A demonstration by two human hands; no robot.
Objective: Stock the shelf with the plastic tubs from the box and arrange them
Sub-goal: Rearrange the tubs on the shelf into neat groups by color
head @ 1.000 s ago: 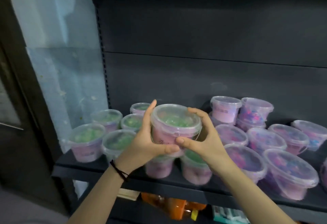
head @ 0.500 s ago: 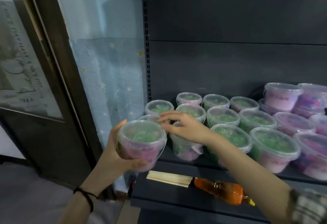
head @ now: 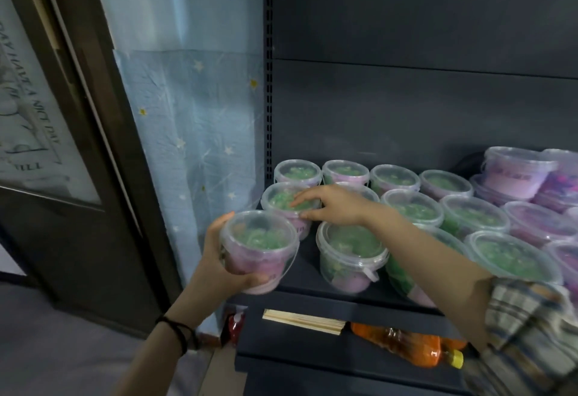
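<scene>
My left hand [head: 219, 265] grips a clear plastic tub [head: 259, 250] with green and pink filling, holding it in the air at the shelf's front left corner. My right hand [head: 333, 204] reaches across the shelf [head: 312, 276], its fingers resting on the lid and side of a second-row green tub [head: 281, 201]. Several more green tubs [head: 350, 251] stand in rows on the dark shelf. Purple tubs [head: 516, 173], some stacked, fill the right side. The box is out of view.
A blue star-patterned sheet [head: 194, 132] hangs left of the shelf post, beside a dark door frame [head: 93, 145]. On the lower shelf lie a bundle of wooden sticks [head: 301, 322] and an orange bottle [head: 406, 345].
The view swung left. My left hand took the tub alone and carried it to the shelf's left end; my right hand let go and reached onto a shelved tub.
</scene>
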